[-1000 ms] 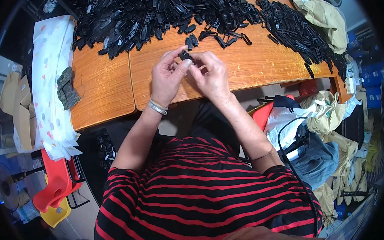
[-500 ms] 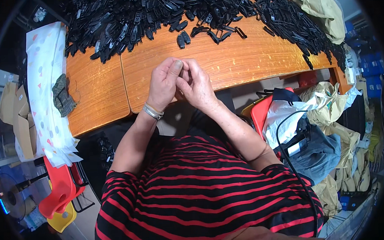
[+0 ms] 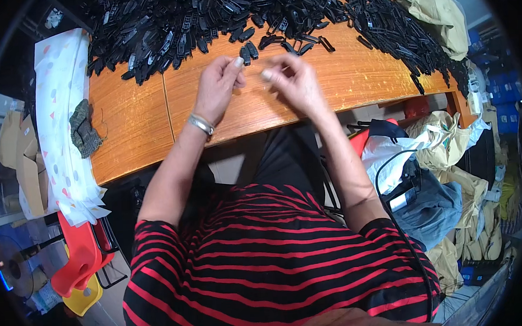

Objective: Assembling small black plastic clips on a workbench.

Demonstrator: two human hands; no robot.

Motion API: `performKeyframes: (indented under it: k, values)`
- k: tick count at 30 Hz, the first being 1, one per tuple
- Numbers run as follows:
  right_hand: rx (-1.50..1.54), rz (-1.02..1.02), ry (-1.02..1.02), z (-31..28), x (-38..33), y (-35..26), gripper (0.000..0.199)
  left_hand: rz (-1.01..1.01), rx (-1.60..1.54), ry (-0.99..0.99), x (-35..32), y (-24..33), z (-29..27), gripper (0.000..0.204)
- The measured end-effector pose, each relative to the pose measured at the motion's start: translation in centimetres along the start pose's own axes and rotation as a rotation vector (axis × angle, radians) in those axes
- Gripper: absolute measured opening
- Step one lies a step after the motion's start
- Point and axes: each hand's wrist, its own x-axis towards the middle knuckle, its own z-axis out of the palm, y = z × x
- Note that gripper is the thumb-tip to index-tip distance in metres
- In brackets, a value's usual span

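My left hand (image 3: pixel 217 88), with a silver bracelet at its wrist, is raised over the near side of the wooden table (image 3: pixel 134 113). Its fingers curl in against the thumb, and whatever they may hold is hidden. Just to its right, apart from it, is my right hand (image 3: pixel 300 83), slightly blurred. The right thumb and bent forefinger stand apart, and no object shows between them. Right beyond my left fingertips lie a couple of small black oval plastic pieces (image 3: pixel 248 52). Past my right hand are loose black narrow frame-like pieces (image 3: pixel 307 47).
A large heap of black plastic parts (image 3: pixel 171 26) covers the table's far side; another pile (image 3: pixel 399 32) stretches along the right. White dotted sheeting (image 3: pixel 63 114) drapes over the left end, with a dark knitted piece (image 3: pixel 84 130) on it. Bags (image 3: pixel 442 136) crowd the right side.
My hands were together near the table's front edge. They have separated and moved forward toward the black pieces, the right hand also shifting to the right.
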Motion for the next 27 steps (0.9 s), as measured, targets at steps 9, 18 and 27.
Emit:
performKeyframes:
  k: [9, 18, 27]
  values:
    - [-0.829, -0.105, 0.312, -1.4, 5.6, 1.7, 0.035, 0.564, 1.120, -0.087, 5.1, -0.1, -0.7, 0.020]
    - [-0.869, -0.138, 0.179, -1.5, 4.1, 1.4, 0.039, 0.467, 1.123, -0.116, 4.6, 0.8, -0.8, 0.021]
    - [-0.326, -0.171, 0.217, -0.5, 2.0, -1.0, 0.029, 0.162, 0.246, -0.062, 2.6, -1.7, -0.2, 0.017]
